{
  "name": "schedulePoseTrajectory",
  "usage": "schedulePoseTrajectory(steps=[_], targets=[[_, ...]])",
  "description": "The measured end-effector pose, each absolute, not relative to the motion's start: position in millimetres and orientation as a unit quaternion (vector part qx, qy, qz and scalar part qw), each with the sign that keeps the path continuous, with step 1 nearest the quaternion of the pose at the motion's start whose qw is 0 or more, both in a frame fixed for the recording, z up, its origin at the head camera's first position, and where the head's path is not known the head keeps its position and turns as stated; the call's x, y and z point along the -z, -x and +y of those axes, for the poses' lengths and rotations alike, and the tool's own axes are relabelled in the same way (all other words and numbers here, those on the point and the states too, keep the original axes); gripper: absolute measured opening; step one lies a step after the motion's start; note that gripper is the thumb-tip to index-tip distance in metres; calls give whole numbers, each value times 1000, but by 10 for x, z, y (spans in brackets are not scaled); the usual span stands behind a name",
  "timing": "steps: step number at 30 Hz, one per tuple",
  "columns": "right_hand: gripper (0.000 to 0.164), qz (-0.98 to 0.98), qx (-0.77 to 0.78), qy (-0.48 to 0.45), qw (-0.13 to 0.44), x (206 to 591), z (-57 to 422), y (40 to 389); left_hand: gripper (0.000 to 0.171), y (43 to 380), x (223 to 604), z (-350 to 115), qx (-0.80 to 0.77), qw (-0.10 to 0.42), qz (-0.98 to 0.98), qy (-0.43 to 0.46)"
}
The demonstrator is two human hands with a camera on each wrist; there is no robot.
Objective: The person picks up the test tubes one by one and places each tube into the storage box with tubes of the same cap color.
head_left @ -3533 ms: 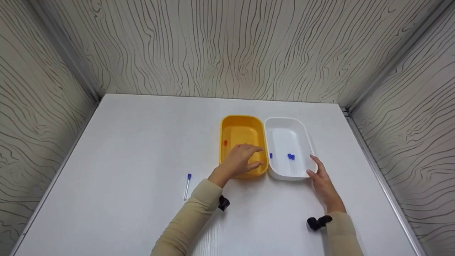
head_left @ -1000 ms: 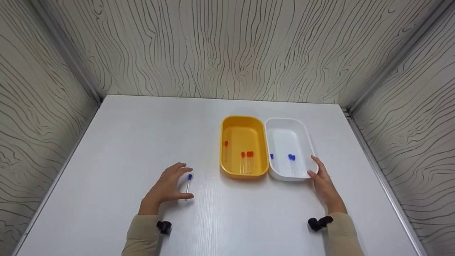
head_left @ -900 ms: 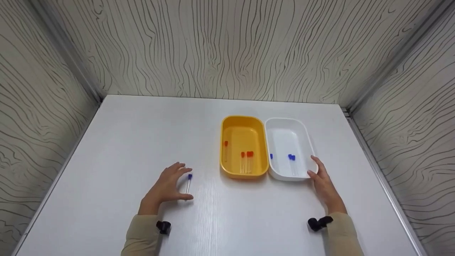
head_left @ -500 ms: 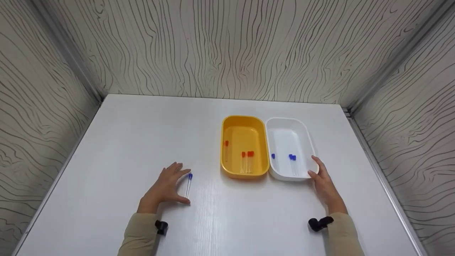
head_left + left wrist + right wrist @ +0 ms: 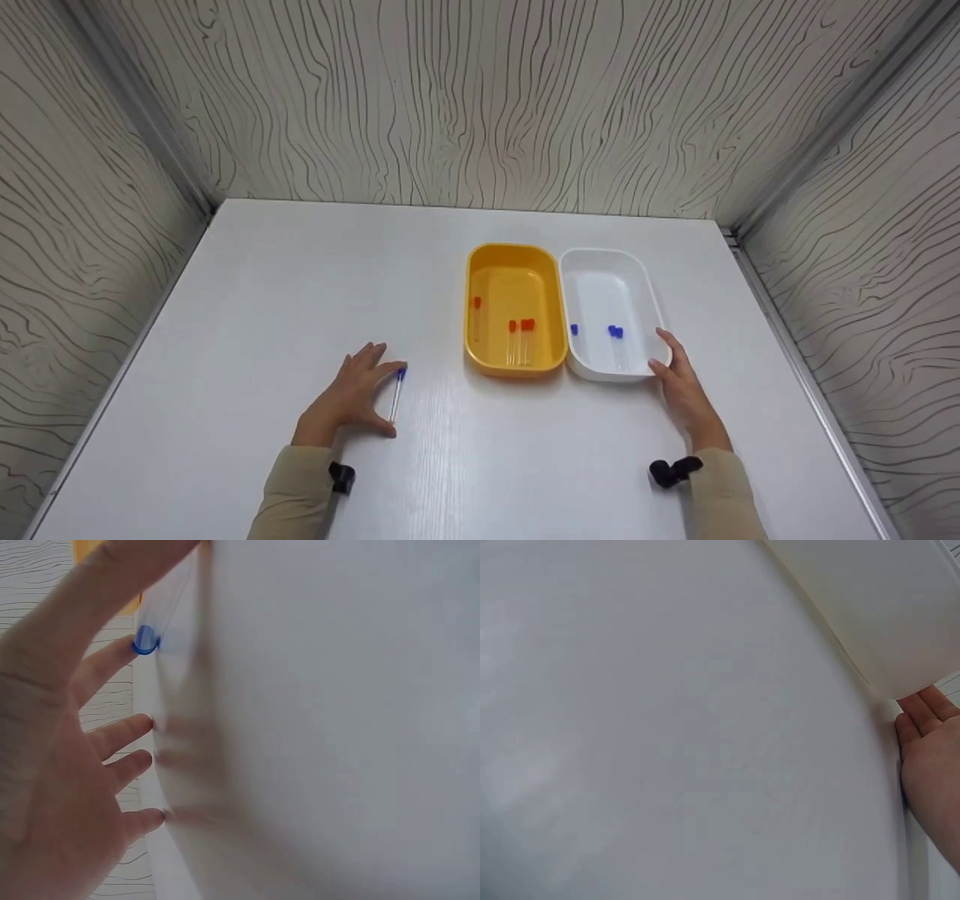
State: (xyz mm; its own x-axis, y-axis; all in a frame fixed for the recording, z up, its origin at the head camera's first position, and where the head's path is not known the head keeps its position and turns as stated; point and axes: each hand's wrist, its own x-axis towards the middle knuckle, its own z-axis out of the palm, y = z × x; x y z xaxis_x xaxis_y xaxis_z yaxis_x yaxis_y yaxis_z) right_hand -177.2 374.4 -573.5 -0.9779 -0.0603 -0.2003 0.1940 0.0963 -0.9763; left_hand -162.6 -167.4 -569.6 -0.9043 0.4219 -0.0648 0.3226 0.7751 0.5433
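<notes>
A clear test tube with a blue cap [image 5: 397, 394] lies on the white table at the left. My left hand [image 5: 349, 394] spans it lengthwise, index fingertip at the cap and thumb tip at the other end. In the left wrist view the index finger meets the blue cap [image 5: 145, 640], while the other fingers are spread, their tips at the table. My right hand [image 5: 686, 390] holds the near right corner of a white tray [image 5: 611, 375]. Against that tray stands a yellow tray [image 5: 517, 370] with several red-capped tubes [image 5: 527, 341].
Inside the white tray lie 3 blue-capped tubes [image 5: 616, 332], two of them side by side. Patterned panels [image 5: 450, 105] rise behind the table and along both sides. The table [image 5: 322, 277] extends left of the yellow tray.
My left hand has gone from over the yellow tray to the blue-capped tube, and its thumb and index finger have come to the tube's ends. My right hand has stayed at the white tray.
</notes>
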Motion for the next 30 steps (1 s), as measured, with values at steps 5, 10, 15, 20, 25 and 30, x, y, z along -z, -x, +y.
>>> schedulePoseTrajectory(steps=[5,10,15,20,25,30], targets=[[68,731,676,-41,88,5736,3733,1784,94,1631,5691,-1675,-276,88,936,-202],[67,731,676,-35,82,5728,3724,1780,90,1621,5688,-1671,-275,62,935,-213],[68,729,678,-29,83,5736,3726,1775,91,1623,5696,-1664,-269,24,935,-230],[68,720,688,-29,85,5739,3726,1770,94,1631,5684,-1638,-265,-1,935,-235],[68,729,678,-35,86,5732,3733,1761,96,1642,5636,-1589,-261,-57,928,-262],[69,734,672,-39,92,5726,3739,1760,97,1666,5565,-1531,-279,-96,914,-278]])
